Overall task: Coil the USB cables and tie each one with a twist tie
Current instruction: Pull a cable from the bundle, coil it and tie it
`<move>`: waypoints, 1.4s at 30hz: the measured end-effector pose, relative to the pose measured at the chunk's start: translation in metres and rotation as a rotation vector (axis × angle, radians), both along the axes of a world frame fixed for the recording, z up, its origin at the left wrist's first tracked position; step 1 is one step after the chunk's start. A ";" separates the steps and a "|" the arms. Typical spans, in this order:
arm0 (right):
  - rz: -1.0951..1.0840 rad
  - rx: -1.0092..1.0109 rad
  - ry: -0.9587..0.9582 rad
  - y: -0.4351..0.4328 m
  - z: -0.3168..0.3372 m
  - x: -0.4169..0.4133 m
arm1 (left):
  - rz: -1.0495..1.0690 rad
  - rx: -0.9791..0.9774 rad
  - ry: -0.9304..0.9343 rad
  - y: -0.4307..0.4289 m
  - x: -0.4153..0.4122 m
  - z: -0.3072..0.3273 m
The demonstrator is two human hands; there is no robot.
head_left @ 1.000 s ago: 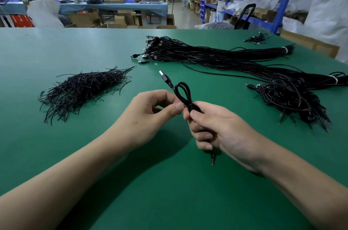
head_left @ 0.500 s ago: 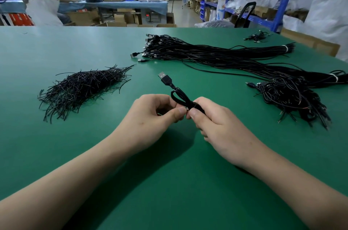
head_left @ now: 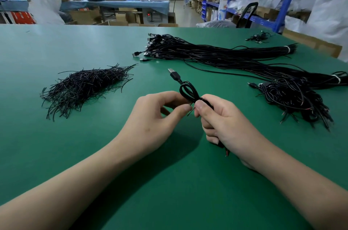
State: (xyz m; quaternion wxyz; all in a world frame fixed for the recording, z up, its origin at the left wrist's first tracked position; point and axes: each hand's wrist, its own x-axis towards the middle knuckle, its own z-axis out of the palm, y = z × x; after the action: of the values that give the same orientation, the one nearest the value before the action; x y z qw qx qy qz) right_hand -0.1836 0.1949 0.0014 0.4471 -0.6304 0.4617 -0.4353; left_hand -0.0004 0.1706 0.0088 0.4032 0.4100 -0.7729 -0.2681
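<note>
**A:** Big green counter. Beyond the hands and to the right sprawls the bundle of loose cables. Out left is the heap of twist ties, and close on the right the tied pile.

**B:** And the piece in play?

**A:** It's in the right hand, fingers curled round the coiled cable. Its long axis points away from the person, with the USB plug out front.

**B:** The left hand?

**A:** Touching distance. Thumb and forefinger look to be pinching the twist tie at the coil's neck, so I'd say the twisting falls to that hand.
</note>
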 end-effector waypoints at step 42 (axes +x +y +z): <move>-0.238 -0.290 0.228 0.006 -0.001 0.008 | 0.086 0.334 0.418 0.004 -0.010 -0.006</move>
State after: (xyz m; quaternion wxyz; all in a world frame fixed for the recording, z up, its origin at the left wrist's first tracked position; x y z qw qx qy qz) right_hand -0.1751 0.2007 0.0008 0.2421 -0.6743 0.5128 -0.4729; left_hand -0.0107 0.1746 0.0032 0.4919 0.4389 -0.5999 -0.4534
